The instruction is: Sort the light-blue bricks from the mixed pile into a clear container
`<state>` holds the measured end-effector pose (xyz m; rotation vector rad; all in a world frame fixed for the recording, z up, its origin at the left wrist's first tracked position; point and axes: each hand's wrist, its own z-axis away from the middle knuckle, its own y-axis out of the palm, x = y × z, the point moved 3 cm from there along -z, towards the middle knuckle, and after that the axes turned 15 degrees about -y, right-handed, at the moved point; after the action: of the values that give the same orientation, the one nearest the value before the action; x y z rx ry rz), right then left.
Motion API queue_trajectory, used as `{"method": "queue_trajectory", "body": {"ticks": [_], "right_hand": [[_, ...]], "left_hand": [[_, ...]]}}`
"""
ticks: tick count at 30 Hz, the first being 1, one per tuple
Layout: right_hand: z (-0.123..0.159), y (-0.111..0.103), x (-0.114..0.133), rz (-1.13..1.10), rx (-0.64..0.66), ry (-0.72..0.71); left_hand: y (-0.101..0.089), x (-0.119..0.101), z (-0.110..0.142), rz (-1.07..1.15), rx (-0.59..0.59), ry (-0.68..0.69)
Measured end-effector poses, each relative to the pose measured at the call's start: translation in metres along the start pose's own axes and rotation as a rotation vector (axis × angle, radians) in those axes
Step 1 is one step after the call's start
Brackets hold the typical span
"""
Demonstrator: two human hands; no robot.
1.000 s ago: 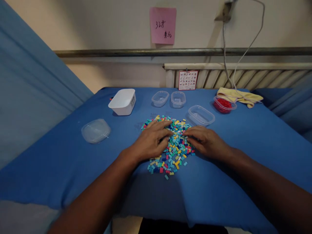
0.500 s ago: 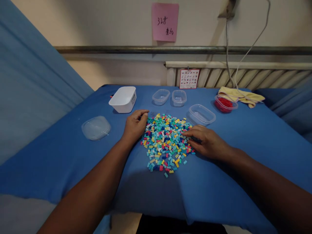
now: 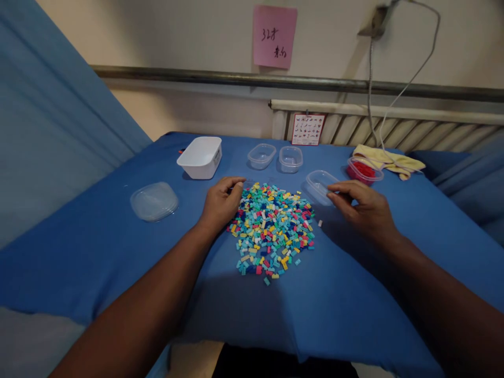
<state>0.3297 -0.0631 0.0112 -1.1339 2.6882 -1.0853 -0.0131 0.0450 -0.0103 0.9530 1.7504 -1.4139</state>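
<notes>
A heap of small toy building bricks (image 3: 271,226) in blue, teal, yellow, red and white lies on the blue cloth. At its left edge rests my left hand (image 3: 223,202), loosely bent, thumb a little apart from the fingers, with nothing visible in it. My right hand (image 3: 360,207) is raised to the right of the heap, its thumb and fingertips pinched beside the rim of a clear oval container (image 3: 317,184). Whatever is between those fingertips is too small to make out. A single pale brick (image 3: 320,223) lies apart, right of the heap.
Two clear containers (image 3: 261,156) stand behind the heap, left of them a white tub (image 3: 200,157). Clear lids (image 3: 154,201) lie stacked at left. At back right are a container of red pieces (image 3: 363,172) and a yellow cloth (image 3: 388,160). A radiator (image 3: 354,121) borders the table.
My right hand has lifted off the heap and moved right, up to the clear oval container. A pale brick now shows on the cloth beside the heap. My left hand has stayed put.
</notes>
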Motion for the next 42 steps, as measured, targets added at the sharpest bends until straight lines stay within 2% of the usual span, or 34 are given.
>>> {"method": "queue_trajectory", "body": {"ticks": [3,7,10,15,18,21,23,27,29,31,34,37,40,42], "right_hand": [[0.003,-0.007,-0.013,0.035,-0.052,0.11],[0.008,-0.006,-0.021,-0.043,-0.108,0.266],[0.011,-0.005,-0.023,-0.055,-0.145,0.308],[0.009,-0.003,-0.032,-0.019,-0.157,0.256],[0.004,-0.003,-0.034,0.041,-0.109,0.136],[0.001,-0.002,-0.024,0.076,-0.083,0.008],[0.003,0.004,-0.014,0.054,-0.01,-0.054],[0.011,0.03,0.003,-0.032,0.254,-0.138],[0.014,0.04,0.007,-0.054,0.34,-0.144],[0.016,0.044,0.009,-0.095,0.372,-0.125],[0.015,0.039,0.007,-0.179,0.305,-0.068],[0.016,0.035,0.003,-0.162,0.233,-0.03],[0.018,0.039,0.003,-0.105,0.286,-0.038],[0.019,0.042,0.006,-0.144,0.342,-0.057]], "left_hand": [[0.002,0.002,0.0,0.011,0.02,-0.01],[0.001,0.002,-0.001,0.021,0.01,-0.022],[0.0,0.0,-0.001,0.039,-0.006,-0.046],[0.005,0.003,-0.002,0.075,0.029,-0.07],[0.008,0.008,-0.003,0.104,0.042,-0.066],[0.009,0.01,-0.004,0.114,0.043,-0.073],[0.009,0.008,-0.003,0.111,0.045,-0.079],[0.007,0.007,-0.002,0.088,0.039,-0.081],[0.007,0.008,-0.002,0.09,0.035,-0.071],[0.007,0.009,-0.003,0.099,0.035,-0.067],[0.009,0.009,-0.002,0.111,0.038,-0.076],[0.011,0.009,-0.001,0.125,0.041,-0.079],[0.012,0.01,0.0,0.141,0.048,-0.076],[0.012,0.011,0.0,0.147,0.052,-0.07]]}}
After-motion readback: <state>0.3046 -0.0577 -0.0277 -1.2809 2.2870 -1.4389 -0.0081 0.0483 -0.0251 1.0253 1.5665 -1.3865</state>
